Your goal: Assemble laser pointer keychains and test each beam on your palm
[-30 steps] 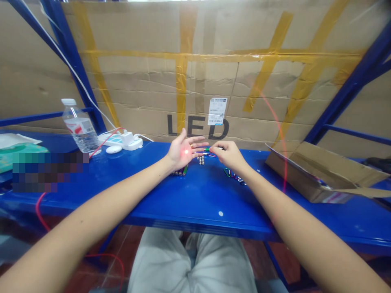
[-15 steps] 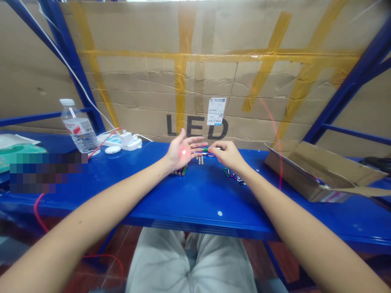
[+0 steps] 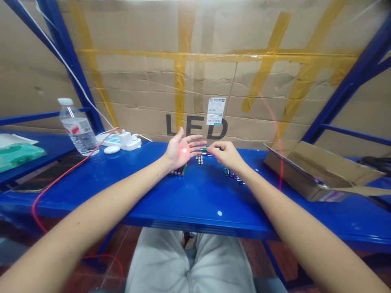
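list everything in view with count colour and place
table: 1, blue, centre
cardboard: 1, brown, behind table
tape: several, yellow, on cardboard
label: 1, white, on cardboard
bars: several, blue, both sides
bottle: 1, clear, table left
pack: 1, green, far left
phone: 1, dark, by pack
power strip: 1, white, by bottle
disc: 1, white, by bottle
cable: at least 1, red, over phone
wire: 1, white, left
tube row: several, mixed colours, left of centre
slim tubes: 2, green and purple, centre
metal pieces: several, silver, centre
clips: several, mixed colours, right of centre
box: 1, brown, table right
light: 1, red, on palm
floor: 1, red-brown, below
trousers: 1, grey, below
left hand: 1, bare, centre
right hand: 1, bare, on slim tubes
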